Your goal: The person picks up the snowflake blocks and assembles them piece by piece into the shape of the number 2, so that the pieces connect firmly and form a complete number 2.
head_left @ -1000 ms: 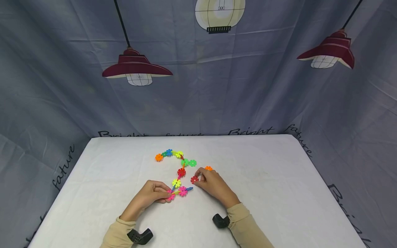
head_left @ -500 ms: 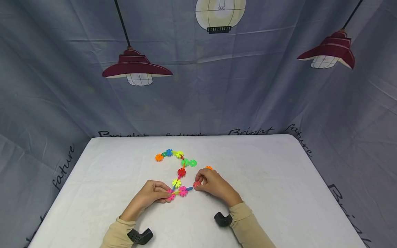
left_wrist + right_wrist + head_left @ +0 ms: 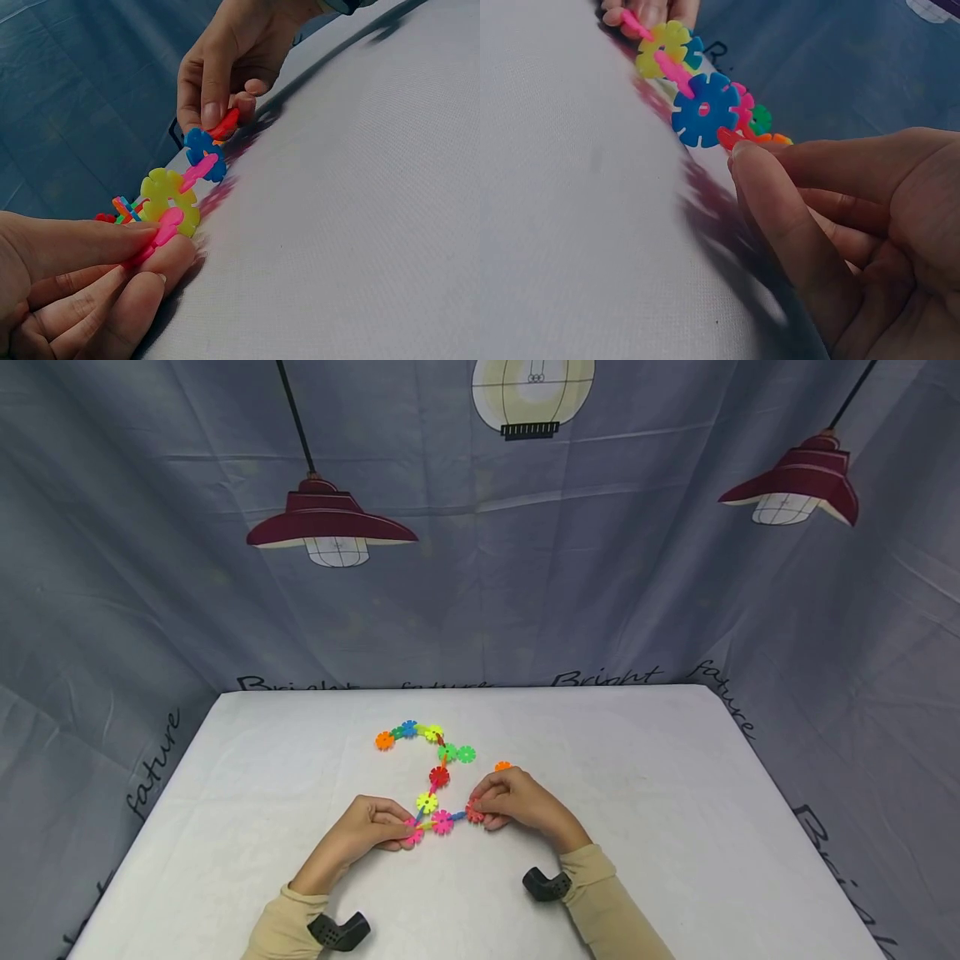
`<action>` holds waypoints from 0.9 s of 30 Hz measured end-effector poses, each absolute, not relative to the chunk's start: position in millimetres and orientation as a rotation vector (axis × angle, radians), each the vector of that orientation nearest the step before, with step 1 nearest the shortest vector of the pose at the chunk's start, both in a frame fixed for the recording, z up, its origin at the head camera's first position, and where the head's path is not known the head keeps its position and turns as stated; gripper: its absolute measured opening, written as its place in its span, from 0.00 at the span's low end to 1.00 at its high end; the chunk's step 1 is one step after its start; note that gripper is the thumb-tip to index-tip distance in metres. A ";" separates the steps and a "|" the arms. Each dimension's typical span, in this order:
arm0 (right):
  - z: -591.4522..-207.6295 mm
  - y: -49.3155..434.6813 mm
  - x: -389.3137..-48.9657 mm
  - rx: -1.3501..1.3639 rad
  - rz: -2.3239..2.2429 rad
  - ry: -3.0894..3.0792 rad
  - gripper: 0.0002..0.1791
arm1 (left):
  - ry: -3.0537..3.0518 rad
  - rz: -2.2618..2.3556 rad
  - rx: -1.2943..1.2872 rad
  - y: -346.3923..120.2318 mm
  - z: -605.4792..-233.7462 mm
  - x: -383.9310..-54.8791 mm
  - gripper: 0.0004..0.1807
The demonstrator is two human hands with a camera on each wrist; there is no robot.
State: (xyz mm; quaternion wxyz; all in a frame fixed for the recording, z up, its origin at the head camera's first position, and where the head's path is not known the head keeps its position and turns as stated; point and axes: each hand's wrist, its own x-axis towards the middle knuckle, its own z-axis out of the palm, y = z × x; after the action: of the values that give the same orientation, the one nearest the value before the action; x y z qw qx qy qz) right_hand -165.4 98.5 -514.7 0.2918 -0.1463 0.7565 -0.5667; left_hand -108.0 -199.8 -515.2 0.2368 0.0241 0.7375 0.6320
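Observation:
A chain of slotted, flower-shaped plastic discs winds over the white table. At its near end my left hand [image 3: 366,827] pinches a pink disc [image 3: 169,226] between thumb and fingers. From there run a yellow disc [image 3: 166,196], a second pink disc [image 3: 442,822] and a blue disc [image 3: 705,112], set edge to edge at crossed angles. My right hand [image 3: 519,802] pinches a red disc [image 3: 729,139] whose edge meets the blue disc's rim. My thumb and fingers cover most of the red disc in the right wrist view.
The chain's far part bends back through another red disc [image 3: 439,777] to an orange disc [image 3: 385,741] at its end. A light green disc [image 3: 467,754] sits beside it. Another orange disc [image 3: 502,766] lies behind my right hand. A printed curtain [image 3: 480,568] hangs behind the table.
My right hand has brought the red disc down and nearer, from apart beside the chain to the blue disc's edge. My left hand stays still on the pink disc.

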 end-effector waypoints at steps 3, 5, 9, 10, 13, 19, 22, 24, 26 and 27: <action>-514.5 98.3 -164.9 -0.351 -1.513 2.000 0.10 | 2.027 1.729 0.072 -199.8 -514.9 -108.0 0.16; -515.1 97.6 -164.7 -0.339 -1.512 1.993 0.10 | 2.028 1.727 0.072 -199.7 -514.9 -108.0 0.16; -516.5 94.1 -163.5 -0.322 -1.516 1.990 0.10 | 2.026 1.730 0.063 -199.7 -515.5 -108.2 0.16; -517.2 93.1 -163.3 -0.329 -1.520 1.996 0.10 | 2.023 1.733 0.059 -199.8 -515.6 -108.3 0.15; -517.4 89.5 -161.9 -0.318 -1.534 1.999 0.09 | 2.017 1.741 0.047 -200.1 -515.8 -108.4 0.15; -518.3 83.9 -160.1 -0.307 -1.552 2.011 0.08 | 2.016 1.745 0.045 -201.2 -515.0 -108.5 0.15; -517.6 83.4 -159.7 -0.316 -1.545 2.016 0.08 | 2.020 1.743 0.044 -201.6 -514.5 -108.3 0.15; -516.5 84.4 -159.3 -0.330 -1.519 2.036 0.07 | 2.022 1.736 0.049 -201.2 -514.4 -108.2 0.15; -514.0 86.4 -158.6 -0.359 -1.467 2.085 0.07 | 2.022 1.733 0.057 -200.2 -514.2 -108.1 0.15; -512.7 87.7 -158.4 -0.379 -1.436 2.127 0.08 | 2.022 1.730 0.061 -199.5 -514.1 -108.1 0.15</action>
State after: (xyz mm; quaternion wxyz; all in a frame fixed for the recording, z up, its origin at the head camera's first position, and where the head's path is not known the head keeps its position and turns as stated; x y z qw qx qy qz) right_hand -158.4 87.7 -512.7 0.2705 -0.1406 0.7893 -0.5329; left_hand -108.1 -199.5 -514.1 0.2375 0.0223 0.7378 0.6315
